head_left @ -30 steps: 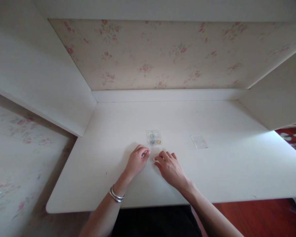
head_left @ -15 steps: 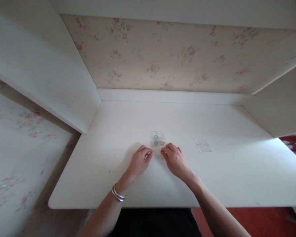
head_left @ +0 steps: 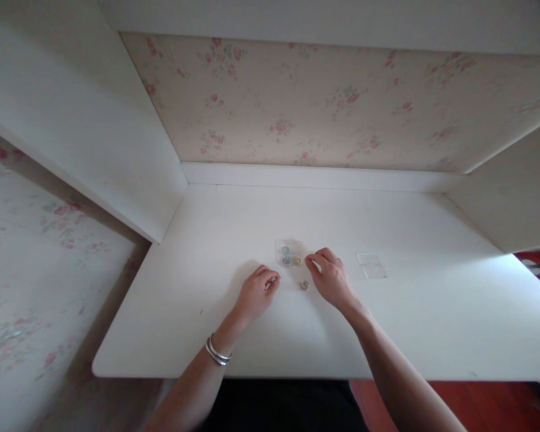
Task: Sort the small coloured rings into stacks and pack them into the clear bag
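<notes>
A small clear plastic box (head_left: 290, 252) with a few coloured rings in it lies on the white desk (head_left: 387, 324). My right hand (head_left: 330, 279) rests just to its right, fingers curled and pinched together close to the box's edge; I cannot make out anything in them. A small ring (head_left: 304, 285) lies loose on the desk just left of that hand. My left hand (head_left: 257, 293), with bangles on the wrist, rests on the desk below and left of the box, fingers curled inward in a loose fist.
A clear flat lid (head_left: 371, 265) lies on the desk to the right of my right hand. White panels wall the desk on the left and right, with a floral back wall (head_left: 324, 102). Red floor shows at the lower right.
My right hand has moved up and to the right, to the box's side, uncovering a small ring on the desk. My left hand has stayed put.
</notes>
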The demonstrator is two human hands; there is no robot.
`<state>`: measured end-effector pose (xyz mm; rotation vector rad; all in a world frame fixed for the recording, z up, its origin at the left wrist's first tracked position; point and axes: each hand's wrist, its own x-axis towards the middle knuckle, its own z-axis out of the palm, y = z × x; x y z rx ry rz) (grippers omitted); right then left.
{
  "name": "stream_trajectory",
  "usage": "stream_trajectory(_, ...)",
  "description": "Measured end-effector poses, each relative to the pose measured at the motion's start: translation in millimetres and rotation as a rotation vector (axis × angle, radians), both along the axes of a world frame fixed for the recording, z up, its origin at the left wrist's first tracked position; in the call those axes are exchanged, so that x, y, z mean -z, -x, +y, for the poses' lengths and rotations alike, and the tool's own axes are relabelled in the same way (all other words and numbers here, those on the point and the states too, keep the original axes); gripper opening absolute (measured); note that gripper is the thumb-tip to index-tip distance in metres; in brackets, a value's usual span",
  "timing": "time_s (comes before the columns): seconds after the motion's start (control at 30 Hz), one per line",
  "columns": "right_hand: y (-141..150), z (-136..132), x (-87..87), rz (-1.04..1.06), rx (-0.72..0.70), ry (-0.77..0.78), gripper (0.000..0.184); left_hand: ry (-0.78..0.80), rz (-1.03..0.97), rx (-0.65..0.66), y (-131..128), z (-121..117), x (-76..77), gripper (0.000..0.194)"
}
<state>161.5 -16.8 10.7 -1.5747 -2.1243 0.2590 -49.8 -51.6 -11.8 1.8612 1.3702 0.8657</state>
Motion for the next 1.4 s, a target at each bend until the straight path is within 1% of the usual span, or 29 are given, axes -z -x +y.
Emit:
stream_trajectory(0.13,-23,-11,3.3,0.134,0.047,0.035,0.028,-0.008,0.043,0.030,-8,-2,-2.9,0.020)
stream_trajectory(0.27,-36,-24,14.7,0.202,0.100,0.103,0.029,-0.054,0.133,0.106,-23,-3,-8.9,0.021)
stream_trajectory(0.37,-35,-32,22.6,0.266,0.095,0.134,0.029,-0.110,0.236,0.169,-36,-3,-14.0,0.022)
stream_trajectory(0.5,-32,-37,26.4,0.336,0.086,0.156,0.028,-0.185,0.366,0.229,-49,-1,-18.6,0.025)
stream_trajectory(0.67,-32,-37,27.0,0.351,0.082,0.157,0.026,-0.214,0.431,0.247,-57,1,-19.8,0.025)
stream_trajectory(0.83,-34,-39,29.9,0.350,0.070,0.152,0.026,-0.199,0.478,0.249,-61,1,-17.1,0.025)
stream_trajectory(1.0,-35,-39,33.7,0.359,0.061,0.141,0.023,-0.150,0.459,0.236,-63,-2,-14.3,0.025)
stream_trajectory(1.17,-37,-43,31.8,0.380,0.025,0.118,0.022,-0.103,0.297,0.188,-62,-2,-16.0,0.023)
stream_trajectory(1.27,-36,-47,26.0,0.330,-0.064,0.132,0.021,-0.118,0.201,0.137,-57,6,-19.7,0.021)
stream_trajectory(1.4,-33,-49,20.7,0.177,-0.181,0.108,0.023,-0.170,0.219,0.058,-48,30,-24.7,0.020)
